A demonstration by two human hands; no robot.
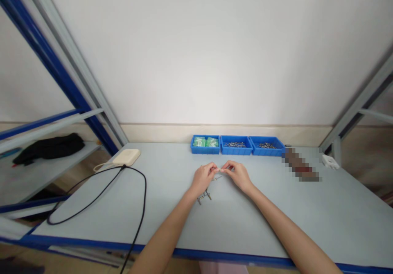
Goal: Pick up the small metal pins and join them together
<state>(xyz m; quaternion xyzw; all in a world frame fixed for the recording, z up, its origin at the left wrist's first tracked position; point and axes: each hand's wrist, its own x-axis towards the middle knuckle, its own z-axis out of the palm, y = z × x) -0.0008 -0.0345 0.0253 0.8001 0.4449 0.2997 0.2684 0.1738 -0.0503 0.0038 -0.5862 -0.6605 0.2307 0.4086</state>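
My left hand [204,178] and my right hand [237,176] meet above the middle of the table, thumbs and fingers pinched together. Between the fingertips is a small pale piece [219,169], too small to make out well; both hands touch it. Just below the fingertips a thin metal pin [217,178] lies on the table. Several small metal fasteners [208,195] rest beside my left wrist, partly hidden by it.
Along the back stand a blue bin with green-and-white packets [205,153] and two blue bins [236,152] [268,152] of metal pins. A cream box [127,157] and black cable [145,192] lie left, a white adapter [330,161] right, near a pixelated patch.
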